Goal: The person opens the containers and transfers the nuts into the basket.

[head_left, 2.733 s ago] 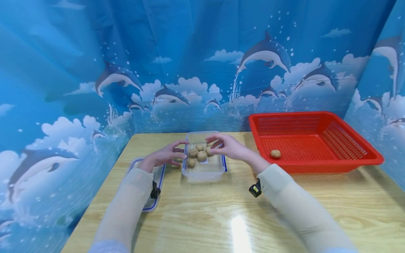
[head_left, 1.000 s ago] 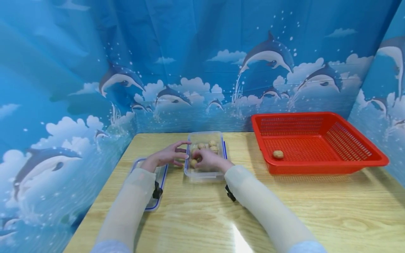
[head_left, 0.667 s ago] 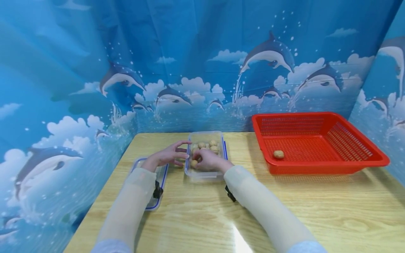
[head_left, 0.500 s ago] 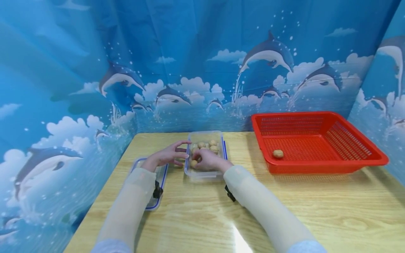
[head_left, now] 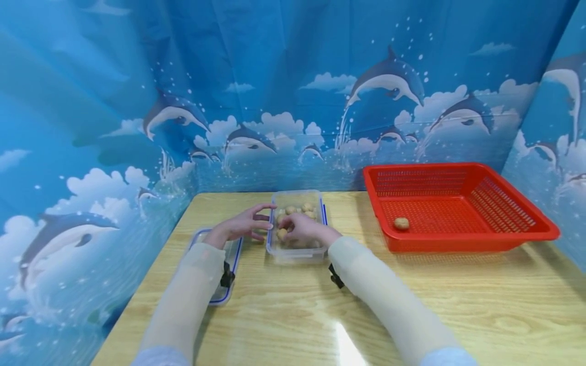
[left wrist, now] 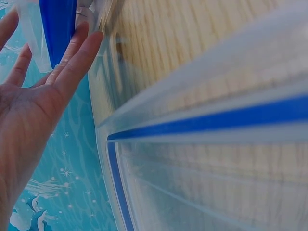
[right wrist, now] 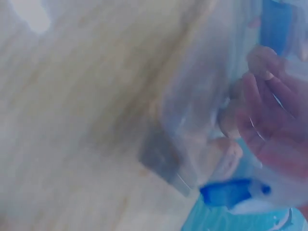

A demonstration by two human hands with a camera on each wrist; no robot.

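Note:
A clear plastic food container (head_left: 297, 252) with blue clips holds several walnuts (head_left: 308, 207) at the back of the table. My right hand (head_left: 303, 227) reaches down into it and pinches a walnut (head_left: 282, 234) between thumb and fingertips. That walnut (right wrist: 262, 62) shows at the fingertips in the right wrist view, seen through the blurred container wall. My left hand (head_left: 247, 222) stands at the container's left side, fingers spread and fingertips right at the wall. In the left wrist view the left hand (left wrist: 43, 103) has straight fingers beside a blue clip (left wrist: 58, 31).
A clear rectangular lid-like piece with blue edging (head_left: 239, 250) lies under my left forearm. On the right stands a red slotted basket (head_left: 471, 236) with a single walnut (head_left: 401, 223) inside. A dolphin-print curtain (head_left: 293, 76) closes off the back and sides.
My right hand has come away from the container's right side and gone down among the walnuts. In the last half second it rises slightly with a walnut. The left hand stays put.

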